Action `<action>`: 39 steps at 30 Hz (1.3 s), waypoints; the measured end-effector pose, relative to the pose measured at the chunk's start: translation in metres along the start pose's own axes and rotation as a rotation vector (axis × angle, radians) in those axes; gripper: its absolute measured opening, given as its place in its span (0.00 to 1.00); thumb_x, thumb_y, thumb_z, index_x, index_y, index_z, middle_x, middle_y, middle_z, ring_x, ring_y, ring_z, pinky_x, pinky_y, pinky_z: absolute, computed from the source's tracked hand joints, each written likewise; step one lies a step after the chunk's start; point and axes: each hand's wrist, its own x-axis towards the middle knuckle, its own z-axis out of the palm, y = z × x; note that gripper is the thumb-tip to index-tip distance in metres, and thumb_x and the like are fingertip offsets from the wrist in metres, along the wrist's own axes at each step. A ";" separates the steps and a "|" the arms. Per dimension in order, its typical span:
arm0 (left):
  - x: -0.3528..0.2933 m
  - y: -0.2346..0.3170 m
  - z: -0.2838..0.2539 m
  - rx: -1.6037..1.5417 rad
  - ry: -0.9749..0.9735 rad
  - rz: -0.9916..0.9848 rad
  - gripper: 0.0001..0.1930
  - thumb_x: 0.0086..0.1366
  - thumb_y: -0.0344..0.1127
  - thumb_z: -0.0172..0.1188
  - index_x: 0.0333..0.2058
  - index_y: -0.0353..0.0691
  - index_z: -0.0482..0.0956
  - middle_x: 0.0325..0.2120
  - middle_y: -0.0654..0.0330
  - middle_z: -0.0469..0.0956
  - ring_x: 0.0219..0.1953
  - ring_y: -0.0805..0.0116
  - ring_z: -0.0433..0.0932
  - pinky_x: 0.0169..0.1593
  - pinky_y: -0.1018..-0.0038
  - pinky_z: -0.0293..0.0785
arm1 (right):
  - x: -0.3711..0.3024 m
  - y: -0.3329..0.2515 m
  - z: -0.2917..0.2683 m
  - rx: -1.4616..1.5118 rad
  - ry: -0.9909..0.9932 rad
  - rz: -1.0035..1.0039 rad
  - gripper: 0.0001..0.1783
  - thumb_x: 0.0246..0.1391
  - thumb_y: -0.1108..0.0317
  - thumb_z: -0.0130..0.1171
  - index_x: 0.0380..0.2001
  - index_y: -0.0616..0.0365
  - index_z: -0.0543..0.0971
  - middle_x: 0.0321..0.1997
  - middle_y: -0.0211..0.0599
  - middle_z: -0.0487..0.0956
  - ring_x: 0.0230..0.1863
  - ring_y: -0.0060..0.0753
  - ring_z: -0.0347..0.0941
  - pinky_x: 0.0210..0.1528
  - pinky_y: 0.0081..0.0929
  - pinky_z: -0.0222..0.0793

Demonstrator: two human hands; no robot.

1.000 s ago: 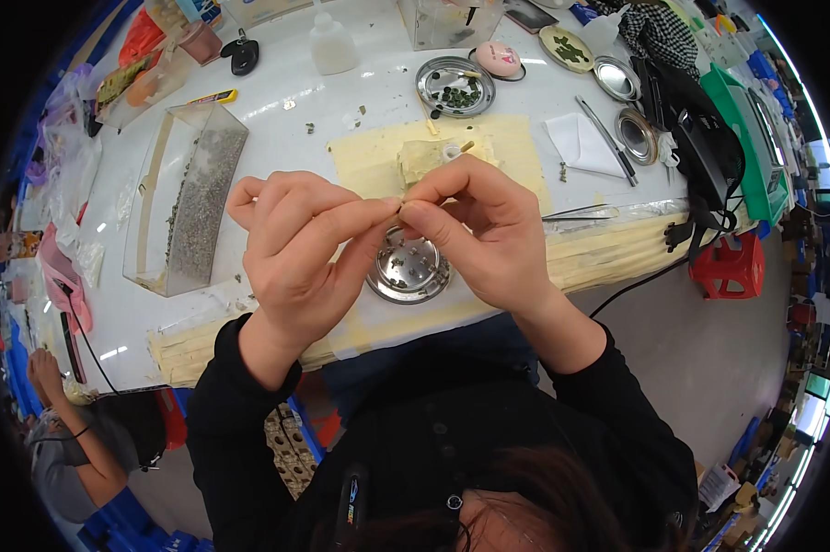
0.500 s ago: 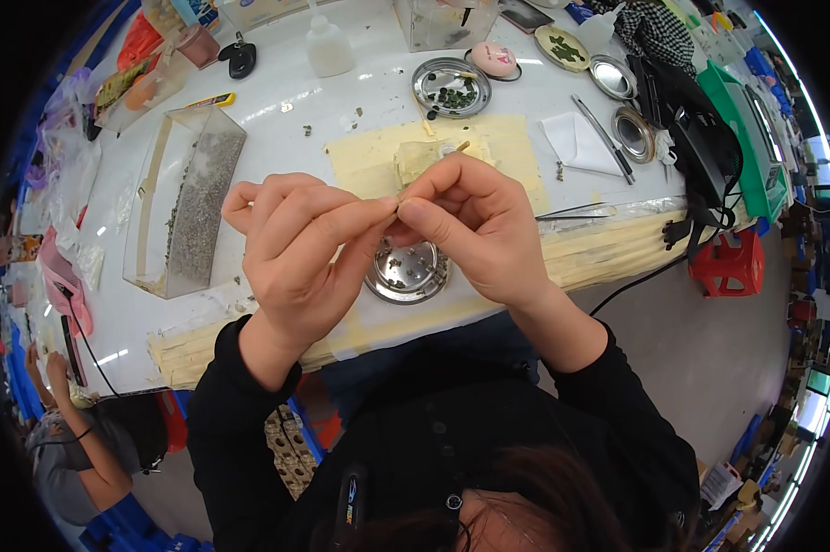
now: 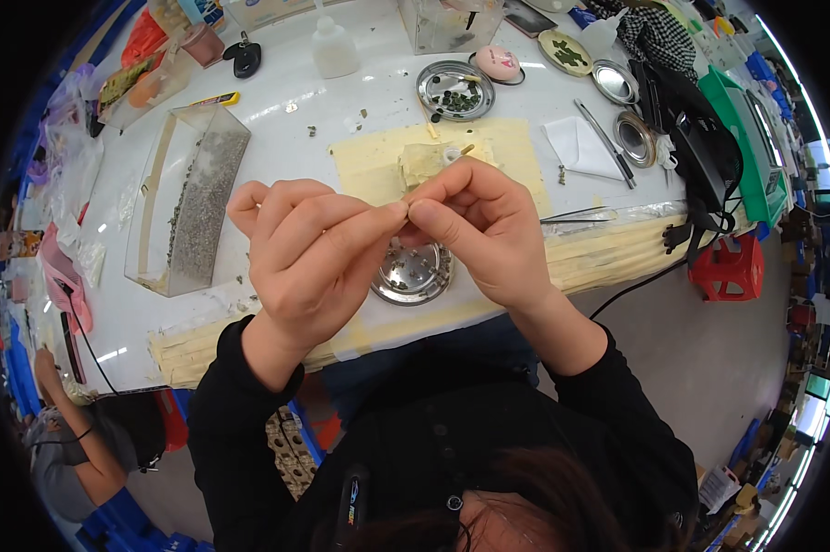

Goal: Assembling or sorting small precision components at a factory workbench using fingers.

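Observation:
My left hand (image 3: 309, 253) and my right hand (image 3: 490, 230) meet fingertip to fingertip above the near edge of the table. Both pinch with thumb and forefinger at one spot, and whatever sits between the tips is too small to make out. Below them a round shiny metal dish (image 3: 413, 276) holds several small dark bits, its far side hidden by my fingers. Just beyond the hands, a pale yellow block (image 3: 421, 166) with a small stick on it rests on a cream sheet (image 3: 369, 147).
A clear box of grey grains (image 3: 208, 198) stands at left. Farther back are a metal plate with dark green pieces (image 3: 455, 92) and a white squeeze bottle (image 3: 334, 51). Tweezers (image 3: 576, 216), a white cloth (image 3: 581, 147) and a pen (image 3: 604, 138) lie right. Another person's arm (image 3: 74, 432) shows lower left.
Both hands keep their fingertip pinch, with only slight shifts of the fingers. The whole table view has slid a little to the right. The other person's hand at left has moved slightly.

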 end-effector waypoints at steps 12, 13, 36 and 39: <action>-0.006 -0.006 0.003 -0.675 -0.116 -0.469 0.09 0.52 0.23 0.69 0.33 0.38 0.84 0.27 0.63 0.78 0.32 0.71 0.73 0.40 0.75 0.65 | 0.003 -0.004 -0.006 0.174 -0.108 0.236 0.07 0.62 0.70 0.57 0.37 0.64 0.75 0.34 0.37 0.81 0.35 0.23 0.80 0.40 0.19 0.77; -0.006 -0.006 0.004 -0.767 -0.115 -0.499 0.08 0.53 0.23 0.68 0.33 0.37 0.84 0.28 0.62 0.78 0.32 0.71 0.74 0.40 0.76 0.66 | 0.003 -0.004 -0.007 0.196 -0.130 0.249 0.08 0.63 0.69 0.56 0.37 0.64 0.75 0.34 0.37 0.82 0.36 0.24 0.80 0.41 0.19 0.77; -0.003 0.003 0.005 -1.068 -0.097 -0.752 0.09 0.50 0.24 0.69 0.32 0.41 0.84 0.26 0.65 0.78 0.31 0.69 0.73 0.39 0.73 0.63 | 0.002 -0.004 -0.008 0.269 -0.148 0.315 0.08 0.62 0.69 0.57 0.37 0.64 0.76 0.33 0.38 0.82 0.36 0.25 0.80 0.40 0.19 0.77; -0.004 0.003 0.006 -1.092 -0.089 -0.769 0.09 0.51 0.24 0.69 0.33 0.41 0.84 0.26 0.65 0.78 0.31 0.70 0.73 0.40 0.74 0.64 | 0.001 -0.003 -0.008 0.270 -0.139 0.297 0.08 0.62 0.68 0.57 0.37 0.64 0.76 0.33 0.38 0.82 0.36 0.25 0.81 0.40 0.19 0.77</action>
